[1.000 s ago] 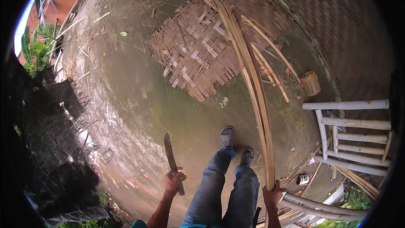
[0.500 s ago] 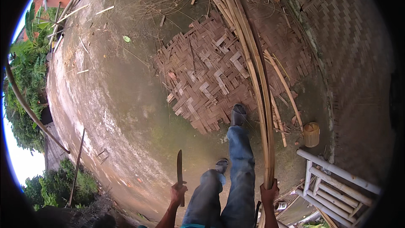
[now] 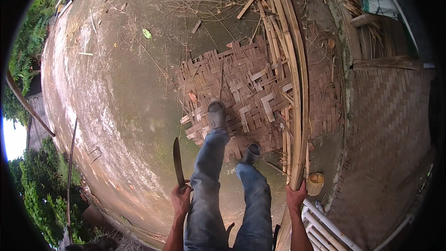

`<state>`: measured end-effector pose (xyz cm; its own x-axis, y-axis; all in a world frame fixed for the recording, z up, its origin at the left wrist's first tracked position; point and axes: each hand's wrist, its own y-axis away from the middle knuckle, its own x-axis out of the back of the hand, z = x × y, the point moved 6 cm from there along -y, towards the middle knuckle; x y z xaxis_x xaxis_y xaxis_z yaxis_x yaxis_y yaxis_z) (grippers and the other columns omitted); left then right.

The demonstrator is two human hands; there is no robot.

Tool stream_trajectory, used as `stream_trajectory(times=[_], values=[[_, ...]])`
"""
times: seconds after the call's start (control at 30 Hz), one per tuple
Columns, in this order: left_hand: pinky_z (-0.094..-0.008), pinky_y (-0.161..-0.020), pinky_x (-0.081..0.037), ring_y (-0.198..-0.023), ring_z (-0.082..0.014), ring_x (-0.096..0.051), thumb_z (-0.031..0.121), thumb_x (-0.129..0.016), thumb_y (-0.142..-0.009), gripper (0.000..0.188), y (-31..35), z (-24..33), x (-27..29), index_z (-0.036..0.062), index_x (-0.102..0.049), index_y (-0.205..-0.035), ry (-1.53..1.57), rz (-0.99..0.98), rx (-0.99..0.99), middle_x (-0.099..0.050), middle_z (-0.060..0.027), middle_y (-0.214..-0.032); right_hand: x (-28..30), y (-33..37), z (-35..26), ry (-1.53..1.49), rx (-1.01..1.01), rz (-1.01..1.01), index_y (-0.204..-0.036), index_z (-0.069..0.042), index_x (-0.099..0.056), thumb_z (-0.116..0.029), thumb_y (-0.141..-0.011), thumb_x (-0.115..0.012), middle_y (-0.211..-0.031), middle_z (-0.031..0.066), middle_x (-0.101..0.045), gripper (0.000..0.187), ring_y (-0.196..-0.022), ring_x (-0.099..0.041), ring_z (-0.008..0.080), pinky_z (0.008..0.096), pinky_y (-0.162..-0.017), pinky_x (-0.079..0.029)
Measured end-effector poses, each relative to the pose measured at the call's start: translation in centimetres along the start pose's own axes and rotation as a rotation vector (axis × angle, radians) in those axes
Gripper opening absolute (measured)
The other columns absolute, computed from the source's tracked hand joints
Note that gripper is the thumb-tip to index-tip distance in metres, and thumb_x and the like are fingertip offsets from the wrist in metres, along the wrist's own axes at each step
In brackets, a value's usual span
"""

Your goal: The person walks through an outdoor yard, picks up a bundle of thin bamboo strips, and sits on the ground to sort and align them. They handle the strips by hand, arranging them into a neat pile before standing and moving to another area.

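Note:
At the lower middle, my left hand (image 3: 181, 199) is closed around the handle of a machete (image 3: 177, 160), whose dark blade points up and away from me. Off to the right, my right hand (image 3: 296, 197) grips a bundle of long split bamboo strips (image 3: 293, 65) near its close end. The strips run far ahead of me over the woven bamboo mat (image 3: 204, 76), and their tail passes back beside my right leg. One of my shoes (image 3: 217, 115) is on the broken mat, and the other is near its close edge.
A yellowish plastic container (image 3: 316, 183) stands right of the bundle, behind a pale bamboo rack (image 3: 332, 227). Twigs and offcuts (image 3: 218, 7) litter the concrete ahead. A woven bamboo wall (image 3: 385, 125) borders the right side; green plants (image 3: 37, 190) grow at left.
I have stepped forward, my left foot now on the mat. Both hands keep their holds, and the machete and bamboo bundle have moved along with me.

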<state>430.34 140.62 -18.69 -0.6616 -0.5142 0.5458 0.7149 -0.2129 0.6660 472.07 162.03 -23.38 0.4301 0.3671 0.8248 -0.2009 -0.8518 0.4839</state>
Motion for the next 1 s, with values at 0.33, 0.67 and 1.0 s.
stream_trajectory(times=[0.33, 0.67, 1.0], values=[[-0.0271, -0.063, -0.048, -0.064, -0.0115, -0.061, 0.012, -0.063, -0.077, 0.027, -10.3, 1.2, 1.2, 0.0022, -0.07, -0.102, -0.042, -0.106, 0.276, -0.064, -0.0051, -0.067, -4.4, -9.6, -25.3, -0.007, 0.178, 0.042, -0.104, -0.001, -0.058, -0.017, -0.068, -0.076, -0.088, 0.0233, -0.067, 0.044, -0.085, -0.064, 0.0456, 0.0505, -0.077, -0.049], [-0.0287, -0.074, -0.054, -0.075, -0.0154, -0.067, 0.009, -0.06, -0.084, 0.029, -22.4, 11.1, 7.0, -0.0014, -0.066, -0.11, 0.267, -0.075, 0.275, -0.066, -0.0058, -0.075, -14.4, -19.8, -48.2, 0.057, 0.262, -0.15, -0.123, 0.003, -0.057, -0.026, -0.07, -0.074, -0.099, 0.0281, -0.067, 0.063, -0.094, -0.064, 0.0466, 0.0507, -0.082, -0.05], [-0.0315, -0.074, -0.057, -0.073, -0.0171, -0.068, 0.009, -0.061, -0.08, 0.03, -29.3, 15.7, 10.0, -0.001, -0.068, -0.108, 0.244, -0.038, 0.37, -0.067, -0.0093, -0.075, -22.5, -27.8, -62.9, 0.002, 0.28, -0.298, -0.121, 0.004, -0.059, -0.029, -0.071, -0.075, -0.102, 0.0272, -0.067, 0.062, -0.096, -0.064, 0.0423, 0.048, -0.086, -0.049]])
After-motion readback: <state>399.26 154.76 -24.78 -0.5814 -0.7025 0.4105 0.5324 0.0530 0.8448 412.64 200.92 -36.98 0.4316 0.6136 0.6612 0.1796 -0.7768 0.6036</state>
